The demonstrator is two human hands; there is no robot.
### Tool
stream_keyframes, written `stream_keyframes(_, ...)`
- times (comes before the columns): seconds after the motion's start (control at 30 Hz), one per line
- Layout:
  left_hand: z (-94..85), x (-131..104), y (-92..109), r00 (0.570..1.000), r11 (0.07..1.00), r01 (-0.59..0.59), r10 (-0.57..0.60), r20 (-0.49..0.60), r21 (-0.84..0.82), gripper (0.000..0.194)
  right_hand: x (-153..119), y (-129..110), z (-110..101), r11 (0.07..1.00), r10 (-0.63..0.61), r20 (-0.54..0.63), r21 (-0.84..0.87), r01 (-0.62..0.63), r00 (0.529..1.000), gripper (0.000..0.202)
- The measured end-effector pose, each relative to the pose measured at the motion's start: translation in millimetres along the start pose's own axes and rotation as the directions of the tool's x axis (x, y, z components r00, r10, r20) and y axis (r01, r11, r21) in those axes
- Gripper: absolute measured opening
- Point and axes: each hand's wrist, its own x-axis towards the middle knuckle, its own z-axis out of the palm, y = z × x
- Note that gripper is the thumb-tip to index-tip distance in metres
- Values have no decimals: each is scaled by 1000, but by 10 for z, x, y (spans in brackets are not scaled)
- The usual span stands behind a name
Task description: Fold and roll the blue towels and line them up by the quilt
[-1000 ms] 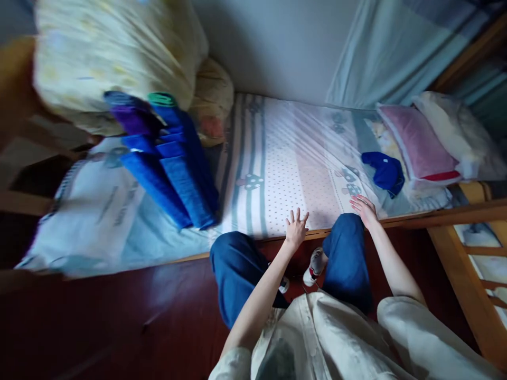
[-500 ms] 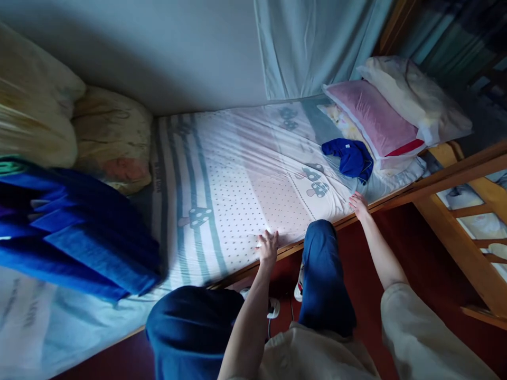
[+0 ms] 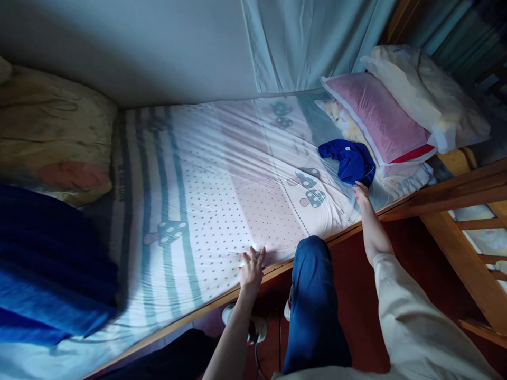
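My left hand [image 3: 252, 268] rests on the edge of the patterned bed sheet [image 3: 216, 206], palm down with its fingers spread. Further right, my right hand [image 3: 360, 193] touches the near edge of a crumpled dark blue cloth [image 3: 351, 162]; its fingers are partly hidden, and whether they grip the cloth is unclear. Creases run across the sheet from its middle toward my right hand. The blue cloth lies beside a pink pillow [image 3: 380, 113].
A whitish wrapped pillow [image 3: 423, 95] lies behind the pink one. At the left are a yellowish bundle [image 3: 59, 126] and blue fabric [image 3: 51, 264]. A wooden rail [image 3: 447, 187] and ladder [image 3: 455, 258] stand at the right; a curtain [image 3: 312, 42] hangs behind.
My right hand has moved from the bare sheet up to the blue cloth. My left hand stays on the sheet by the edge. The view has shifted toward the right.
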Motion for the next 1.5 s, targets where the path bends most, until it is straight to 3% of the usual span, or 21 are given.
stream_keyframes(0.1,24,-7,-18,1000,1000,3,-4,-21,-30,68,133,-47,36,993,119,-69,-20,-120,991,21)
stream_keyframes(0.2,34,-29,-30,1000,999,10,-10,-21,-43,68,164,-104,85,993,115,-66,-32,-118,991,17)
stream_keyframes(0.33,58,-29,-52,999,1000,-11,11,-32,-2,70,-79,-143,194,993,-76,20,-91,77,997,14)
stream_keyframes(0.43,42,-11,-42,999,1000,-22,22,-29,-3,70,-548,-134,274,961,-245,98,-108,255,965,7)
stream_keyframes(0.57,-95,0,28,1000,997,24,-24,-2,-77,72,-1447,-150,304,834,-511,336,-29,551,791,12)
stream_keyframes(0.7,-315,-39,52,999,995,8,-4,38,-98,74,-2282,-352,269,751,-621,467,126,648,629,23)
stream_keyframes(0.8,-504,-121,-28,994,976,-88,100,51,-199,65,-2707,-597,215,672,-685,531,197,714,498,27)
stream_keyframes(0.87,-686,-210,-101,986,929,-160,165,-14,-335,51,-2911,-748,171,627,-703,586,242,741,403,29)
stream_keyframes(0.93,-956,-331,-139,976,862,-202,138,-169,-464,45,-3089,-873,133,595,-713,617,281,753,334,29)
stream_keyframes(1.03,-1547,-553,-75,905,745,-336,85,-417,-576,45,-3367,-1045,96,570,-721,646,348,744,250,27)
stream_keyframes(1.1,-2012,-701,23,833,645,-515,220,-508,-565,46,-3572,-1181,66,562,-705,690,402,723,164,25)
stream_keyframes(1.13,-2238,-771,73,794,576,-600,342,-502,-555,47,-3675,-1256,41,560,-693,711,429,709,117,24)
stream_keyframes(1.2,-2631,-902,152,686,430,-704,619,-382,-565,51,-3863,-1409,-41,565,-671,740,470,679,46,21)
stream_keyframes(1.23,-2786,-965,176,634,386,-716,708,-310,-582,54,-3939,-1481,-98,576,-662,749,477,664,37,20)
stream_keyframes(1.3,-3005,-1088,193,570,355,-712,796,-203,-606,52,-4046,-1599,-239,626,-630,774,457,632,63,22)
stream_keyframes(1.4,-3156,-1260,165,548,374,-710,825,-135,-597,34,-4106,-1690,-465,729,-548,823,382,568,149,35)
stream_keyframes(1.5,-3174,-1381,110,539,412,-739,836,-102,-534,23,-4110,-1714,-650,804,-464,863,315,504,201,46)
